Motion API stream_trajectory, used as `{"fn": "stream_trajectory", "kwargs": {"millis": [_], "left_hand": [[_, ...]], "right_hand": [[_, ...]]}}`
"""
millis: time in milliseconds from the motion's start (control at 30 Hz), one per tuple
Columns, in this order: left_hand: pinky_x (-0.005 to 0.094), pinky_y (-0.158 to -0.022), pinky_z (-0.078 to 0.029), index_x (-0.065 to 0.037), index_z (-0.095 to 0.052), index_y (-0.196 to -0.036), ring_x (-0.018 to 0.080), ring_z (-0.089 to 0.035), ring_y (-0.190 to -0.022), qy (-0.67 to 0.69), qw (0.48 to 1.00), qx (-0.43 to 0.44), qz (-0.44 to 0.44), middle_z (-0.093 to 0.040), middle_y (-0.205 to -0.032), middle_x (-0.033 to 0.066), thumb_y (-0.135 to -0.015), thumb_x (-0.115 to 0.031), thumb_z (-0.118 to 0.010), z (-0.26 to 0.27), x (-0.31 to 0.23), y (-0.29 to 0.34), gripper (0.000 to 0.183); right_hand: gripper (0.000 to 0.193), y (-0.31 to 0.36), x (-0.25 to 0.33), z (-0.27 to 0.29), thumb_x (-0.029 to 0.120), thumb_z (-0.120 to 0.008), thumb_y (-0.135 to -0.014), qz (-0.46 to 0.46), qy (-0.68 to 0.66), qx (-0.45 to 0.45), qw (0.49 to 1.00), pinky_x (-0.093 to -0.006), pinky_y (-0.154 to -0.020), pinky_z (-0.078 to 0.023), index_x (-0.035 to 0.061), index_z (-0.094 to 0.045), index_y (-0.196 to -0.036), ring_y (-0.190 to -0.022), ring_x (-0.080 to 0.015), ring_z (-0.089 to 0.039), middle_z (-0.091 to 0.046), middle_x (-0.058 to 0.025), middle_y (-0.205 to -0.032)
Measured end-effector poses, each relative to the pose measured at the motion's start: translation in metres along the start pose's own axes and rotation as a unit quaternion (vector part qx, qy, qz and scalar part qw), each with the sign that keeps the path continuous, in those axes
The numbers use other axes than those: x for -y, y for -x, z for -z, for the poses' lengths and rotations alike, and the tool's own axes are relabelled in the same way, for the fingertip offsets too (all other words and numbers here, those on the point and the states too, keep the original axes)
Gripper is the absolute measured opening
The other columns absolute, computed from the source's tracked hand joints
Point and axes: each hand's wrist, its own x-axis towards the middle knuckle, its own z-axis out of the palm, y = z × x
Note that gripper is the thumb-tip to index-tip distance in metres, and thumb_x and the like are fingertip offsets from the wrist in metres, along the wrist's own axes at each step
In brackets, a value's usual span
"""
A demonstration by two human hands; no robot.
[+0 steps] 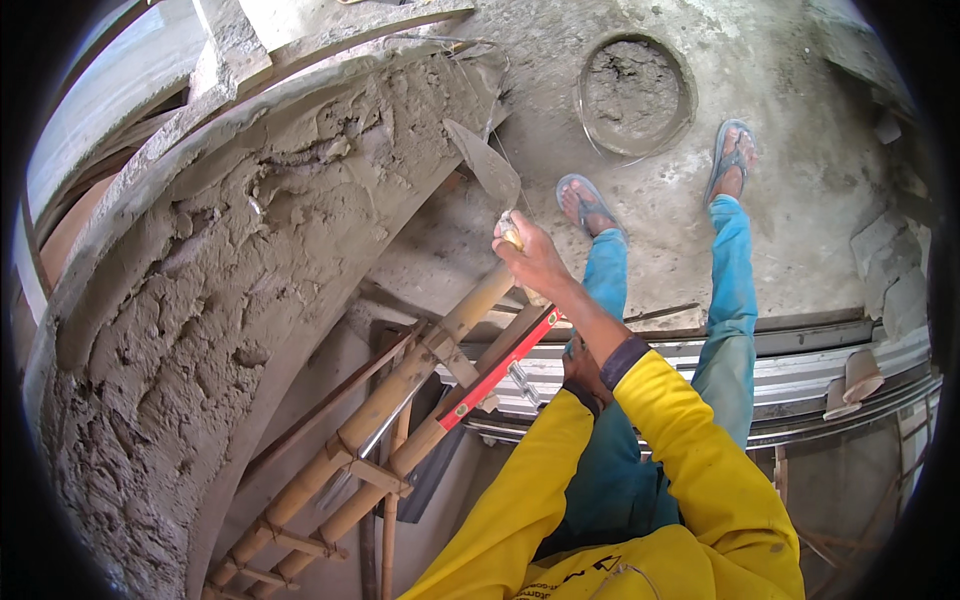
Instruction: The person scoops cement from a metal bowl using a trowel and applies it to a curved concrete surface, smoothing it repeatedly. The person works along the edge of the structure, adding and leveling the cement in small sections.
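In my right hand (535,265) is a trowel (484,165), its pale handle inside my closed fingers. The grey, mortar-smeared blade points up and left, by the lower edge of a mortar-covered curved surface (230,270). Rough ridges and smears mark that wet-looking mortar. Close to my thigh is my left hand (585,370), partly behind my right forearm; its fingers are too hidden to read. A red spirit level (500,370) lies along a rail of the bamboo ladder (385,400), just left of my left hand.
A round tub of mortar (638,95) stands on the stained concrete floor (790,200), ahead of my sandalled feet. Pale metal tracks (800,370) run across beneath my legs. Wooden framing (225,60) rises at the upper left. Broken slabs (890,265) lie along the right.
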Motion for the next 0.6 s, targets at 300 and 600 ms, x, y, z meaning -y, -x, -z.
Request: {"fn": "stream_trajectory", "kwargs": {"millis": [300,600], "left_hand": [[0.0448,-0.11,-0.034,-0.017,-0.041,-0.144,0.0288,-0.039,-0.137,-0.223,0.971,-0.082,-0.016,-0.045,-0.147,0.0079,-0.102,-0.042,-0.031,-0.048,0.026,-0.026,0.049],[0.0507,-0.109,-0.034,-0.017,-0.043,-0.144,0.0316,-0.035,-0.138,-0.116,0.991,-0.065,-0.013,-0.04,-0.15,0.0092,-0.097,-0.045,-0.039,-0.045,0.022,-0.025,0.054]], "right_hand": [[0.016,0.044,-0.004,-0.018,0.013,-0.059,-0.09,0.211,0.085,-0.006,0.974,-0.0252,-0.054,-0.041,0.0047,-0.054,-0.102,-0.054,-0.0095,-0.048,-0.054,-0.0043,-0.073],[0.019,0.077,0.081,0.009,0.007,-0.054,-0.089,0.065,-0.069,0.056,0.994,-0.0247,-0.054,-0.041,0.0036,-0.053,-0.107,-0.059,-0.0068,-0.05,-0.053,-0.0008,-0.073]]}}
